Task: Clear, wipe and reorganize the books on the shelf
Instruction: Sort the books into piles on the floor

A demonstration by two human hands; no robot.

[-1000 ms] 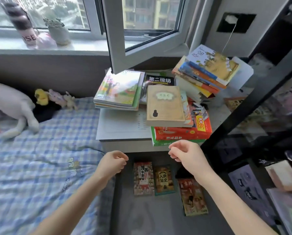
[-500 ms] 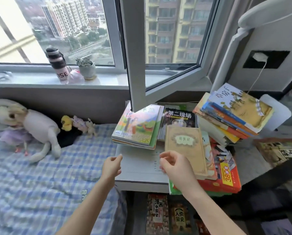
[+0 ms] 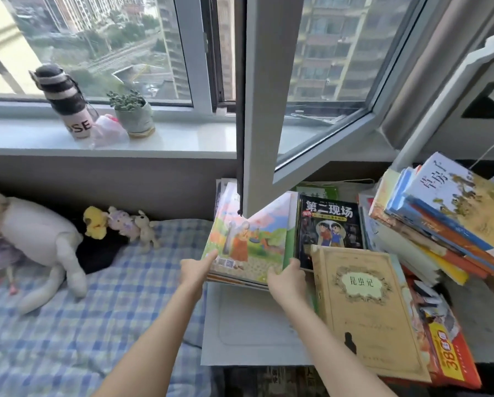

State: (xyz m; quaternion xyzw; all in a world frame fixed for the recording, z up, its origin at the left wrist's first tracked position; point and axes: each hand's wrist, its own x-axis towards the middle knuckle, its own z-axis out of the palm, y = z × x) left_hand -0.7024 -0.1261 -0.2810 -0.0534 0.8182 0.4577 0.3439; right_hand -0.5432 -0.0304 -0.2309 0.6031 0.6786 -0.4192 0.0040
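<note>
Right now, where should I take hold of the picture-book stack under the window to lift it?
Grip the picture-book stack at its two near corners, coming from the front edge. It lies flat and wide, and the open window sash overhangs its far part. The left hand touches the left corner; the right hand curls round the right one.

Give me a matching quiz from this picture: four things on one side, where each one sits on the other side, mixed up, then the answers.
Things
1. tan book
2. potted plant
3. yellow plush toy
4. illustrated book stack

Places
A. on the bed, by the wall
B. between the left hand and the right hand
C. on the windowsill
D. on the pile with the red book

Pairs: 1-D, 2-C, 3-A, 4-B
</note>
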